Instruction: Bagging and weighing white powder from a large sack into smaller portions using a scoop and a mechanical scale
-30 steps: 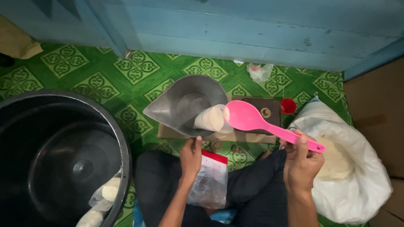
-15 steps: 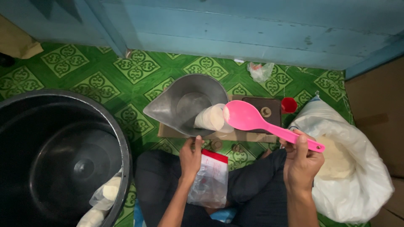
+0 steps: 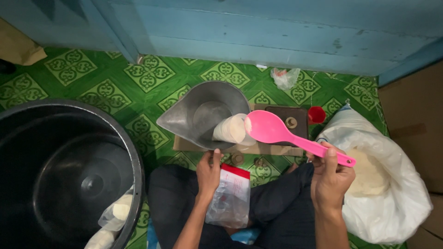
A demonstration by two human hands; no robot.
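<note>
Pink spoon [image 3: 288, 136], one only, is gripped at its handle by the right hand [image 3: 330, 177], bowl toward ten o'clock over one grey scoop pan [image 3: 198, 115]. Left hand [image 3: 210, 170] pinches the pan's near rim and one clear bag [image 3: 229, 198]. One black tub [image 3: 60, 175] sits at nine o'clock, one white sack [image 3: 392, 184] at three.

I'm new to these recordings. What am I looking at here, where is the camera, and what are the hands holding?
There is no machine here: a seated person wears a camera on the head, looking down at their own hands. The right hand holds a pink plastic spoon by its handle. The left hand touches the rim of a grey metal scoop pan, with a small clear bag of white stuff at its edge. A black tub stands on the green patterned floor; a white sack lies on the right.
</note>
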